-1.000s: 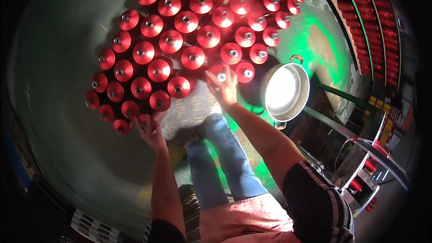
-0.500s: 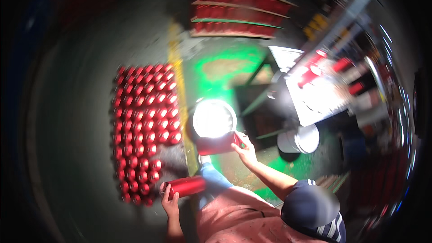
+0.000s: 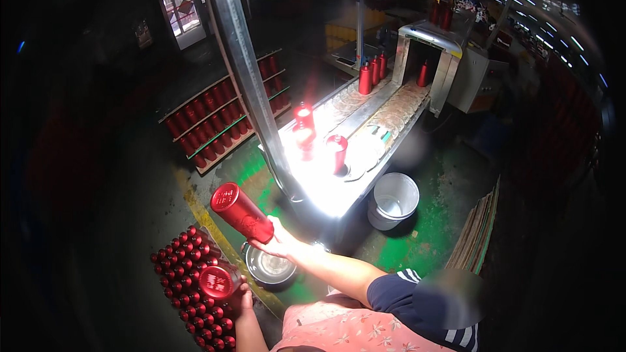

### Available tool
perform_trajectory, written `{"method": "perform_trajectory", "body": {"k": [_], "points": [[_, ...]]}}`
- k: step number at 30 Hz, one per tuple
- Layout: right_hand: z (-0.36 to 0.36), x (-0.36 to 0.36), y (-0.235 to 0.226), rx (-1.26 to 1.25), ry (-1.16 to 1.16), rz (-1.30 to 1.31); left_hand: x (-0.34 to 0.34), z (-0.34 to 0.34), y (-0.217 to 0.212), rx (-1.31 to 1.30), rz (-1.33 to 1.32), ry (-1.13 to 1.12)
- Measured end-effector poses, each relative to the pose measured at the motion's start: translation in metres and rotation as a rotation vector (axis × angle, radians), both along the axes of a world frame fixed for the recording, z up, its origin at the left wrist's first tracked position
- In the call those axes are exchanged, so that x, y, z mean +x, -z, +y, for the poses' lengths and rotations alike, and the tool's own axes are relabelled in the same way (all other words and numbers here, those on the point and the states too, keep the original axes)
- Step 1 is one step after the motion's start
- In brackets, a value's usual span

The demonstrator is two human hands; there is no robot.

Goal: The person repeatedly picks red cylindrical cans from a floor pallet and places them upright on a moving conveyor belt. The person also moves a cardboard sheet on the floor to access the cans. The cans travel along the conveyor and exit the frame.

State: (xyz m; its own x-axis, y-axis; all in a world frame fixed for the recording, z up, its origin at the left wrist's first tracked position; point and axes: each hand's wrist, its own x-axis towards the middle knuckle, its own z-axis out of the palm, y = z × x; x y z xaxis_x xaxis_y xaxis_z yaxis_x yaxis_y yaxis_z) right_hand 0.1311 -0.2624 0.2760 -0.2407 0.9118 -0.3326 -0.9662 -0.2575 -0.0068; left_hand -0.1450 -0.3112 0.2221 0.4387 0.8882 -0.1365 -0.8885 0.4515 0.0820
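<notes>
My right hand (image 3: 279, 242) grips a red metal cylinder (image 3: 249, 216) by its lower end. The cylinder tilts up and to the left, its flat stamped base showing. Lower left, my left hand (image 3: 245, 298) is closed on a second red metal cylinder (image 3: 219, 282), with its round base turned up; some of the fingers are hidden. Under my right hand stands a metal basin (image 3: 268, 271). Many red cylinders (image 3: 186, 267) stand in rows on the floor beyond my left hand.
A brightly lit conveyor (image 3: 355, 146) carries several upright red cylinders (image 3: 336, 154) toward a tunnel machine (image 3: 430, 34). A metal post (image 3: 244, 58) rises at its near left. Behind it is a rack (image 3: 207, 164) of red cylinders. A white bucket (image 3: 393, 203) and stacked boards (image 3: 476, 231) are on the right.
The view has swung up toward the conveyor. Both hands still hold their cylinders; the right one, earlier level over the basin, now tilts with its base up, and the left one's base now faces up.
</notes>
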Motion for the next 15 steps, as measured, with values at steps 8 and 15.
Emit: {"method": "perform_trajectory", "body": {"k": [8,15], "points": [[0.034,0.008,-0.017,0.002,-0.151,0.172,0.034,0.095,0.040,-0.224,-0.100,-0.027],[0.048,0.006,-0.008,0.060,-0.239,0.336,0.072,0.110,-0.004,0.000,-0.170,0.117]]}}
